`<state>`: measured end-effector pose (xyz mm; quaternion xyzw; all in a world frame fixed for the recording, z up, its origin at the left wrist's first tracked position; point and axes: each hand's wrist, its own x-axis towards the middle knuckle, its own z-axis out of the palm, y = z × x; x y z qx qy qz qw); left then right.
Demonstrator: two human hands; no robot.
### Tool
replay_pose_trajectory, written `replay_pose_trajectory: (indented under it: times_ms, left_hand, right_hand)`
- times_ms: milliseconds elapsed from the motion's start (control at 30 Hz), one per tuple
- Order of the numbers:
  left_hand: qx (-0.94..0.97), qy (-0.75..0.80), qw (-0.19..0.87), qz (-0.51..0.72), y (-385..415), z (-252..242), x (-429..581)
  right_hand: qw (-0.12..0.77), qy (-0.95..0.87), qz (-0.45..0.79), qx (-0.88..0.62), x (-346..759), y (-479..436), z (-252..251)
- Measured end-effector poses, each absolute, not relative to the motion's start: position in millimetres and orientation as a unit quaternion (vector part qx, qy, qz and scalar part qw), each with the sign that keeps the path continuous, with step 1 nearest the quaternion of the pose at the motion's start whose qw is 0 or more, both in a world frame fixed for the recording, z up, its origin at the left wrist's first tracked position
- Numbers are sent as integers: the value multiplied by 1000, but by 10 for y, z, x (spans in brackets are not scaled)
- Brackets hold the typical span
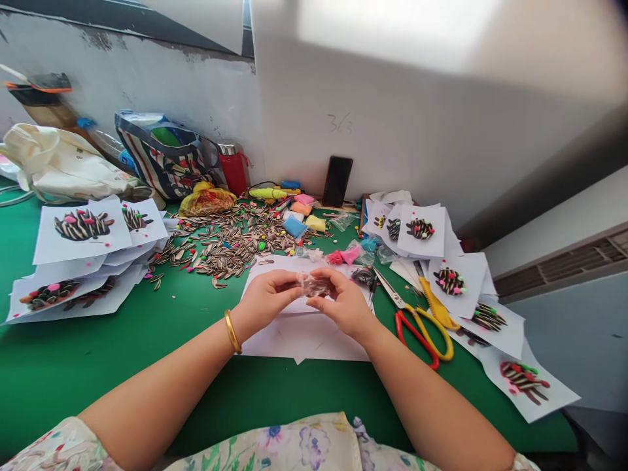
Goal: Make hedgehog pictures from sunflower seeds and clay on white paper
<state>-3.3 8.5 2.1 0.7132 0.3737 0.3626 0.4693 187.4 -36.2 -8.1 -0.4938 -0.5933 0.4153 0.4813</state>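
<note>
Between my two hands, over the white paper [304,337], is a small clear plastic packet [315,285] with something brownish inside that I cannot make out. My left hand [267,297] pinches its left side with thumb and fingers; a gold bangle [232,332] circles that wrist. My right hand [346,301] grips the packet from the right, fingers curled around it. Just beyond the hands lie pink clay packets [343,255] and a black clay packet [363,277]. Scissors [417,320] with red and yellow handles rest to the right of my right hand.
A spread of striped sunflower seeds [230,239] covers the back left. Papers bearing seed figures lie at left [81,229] and right [449,281]. A yellow cutter [434,297] lies by the scissors. A phone [337,181], red flask [233,170] and striped bag [161,154] stand by the wall.
</note>
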Motion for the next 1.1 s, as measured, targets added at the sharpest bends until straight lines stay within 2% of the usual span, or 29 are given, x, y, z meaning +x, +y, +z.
replay_pose_trajectory:
  times_ms: [267,400,700,1100]
  left_hand:
    - [831,331,230,383,-8,-13,-1]
    - [856,303,172,383,-27,0,0]
    - [882,313,166,311,10,47,-42]
    - [862,294,192,366,104,33,-95]
  right_hand:
    - [475,-519,503,-501,1819,-358,-43]
    - [487,-497,523,-492,1805,-362,-47]
    - [480,-476,553,-488,1840,-345,-53]
    - [492,-452,566,-483,1904,-315,-42]
